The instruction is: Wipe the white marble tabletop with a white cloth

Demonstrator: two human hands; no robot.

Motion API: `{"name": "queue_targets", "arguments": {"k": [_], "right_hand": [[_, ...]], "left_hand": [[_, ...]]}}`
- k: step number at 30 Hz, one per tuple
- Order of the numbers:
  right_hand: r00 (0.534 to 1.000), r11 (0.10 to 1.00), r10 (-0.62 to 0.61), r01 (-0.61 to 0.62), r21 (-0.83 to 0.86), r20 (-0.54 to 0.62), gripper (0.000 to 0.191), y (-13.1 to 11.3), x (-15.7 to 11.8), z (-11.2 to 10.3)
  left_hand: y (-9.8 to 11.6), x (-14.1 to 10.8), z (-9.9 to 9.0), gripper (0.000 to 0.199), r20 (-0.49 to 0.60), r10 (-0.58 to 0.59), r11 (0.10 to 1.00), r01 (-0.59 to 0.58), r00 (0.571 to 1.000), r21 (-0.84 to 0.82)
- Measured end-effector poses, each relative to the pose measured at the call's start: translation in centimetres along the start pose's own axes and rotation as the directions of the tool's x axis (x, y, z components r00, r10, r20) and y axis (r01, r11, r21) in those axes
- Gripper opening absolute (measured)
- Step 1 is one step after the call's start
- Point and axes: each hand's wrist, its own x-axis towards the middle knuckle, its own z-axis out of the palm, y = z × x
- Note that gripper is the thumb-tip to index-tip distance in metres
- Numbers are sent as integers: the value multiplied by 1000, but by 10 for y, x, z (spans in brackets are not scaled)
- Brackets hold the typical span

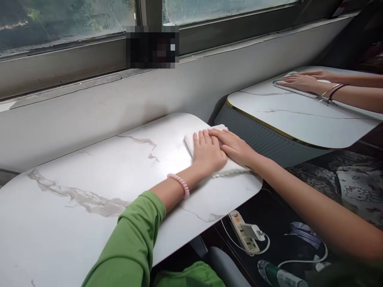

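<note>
A folded white cloth (189, 140) lies near the far right corner of a white marble-patterned table (98, 171). My left hand (208, 150), with a pink beaded bracelet at the wrist and a green sleeve, presses flat on the cloth with its fingers stretched forward. Beside it, my right hand (235, 146) also lies flat on the cloth, its fingers stretched out and touching or overlapping the left one. Both hands are open, and neither is wrapped round the cloth. Part of the cloth is hidden under them.
Another person's hands (305, 81) rest on a cloth on a second marble-patterned table (302, 123) at the right. Below sit a power strip (244, 235) with a plugged-in white charger (253, 231) and a bottle (278, 275). A wall and windows (66, 20) border the tables.
</note>
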Motion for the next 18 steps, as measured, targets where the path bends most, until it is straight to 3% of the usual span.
{"name": "queue_targets", "arguments": {"k": [4,7,18], "right_hand": [[1000,999,-7,7,-36,-1,56,-14,-57,-13],[1000,999,6,-6,-54,-4,56,-24,-77,-15],[999,998,48,-49,-47,-4,57,-22,-53,-11]], "left_hand": [[35,-38,-9,62,40,65,998,-64,997,-12],[44,-54,-13,61,56,93,996,-93,994,-8],[30,-42,-7,61,50,74,993,-70,996,-92]]}}
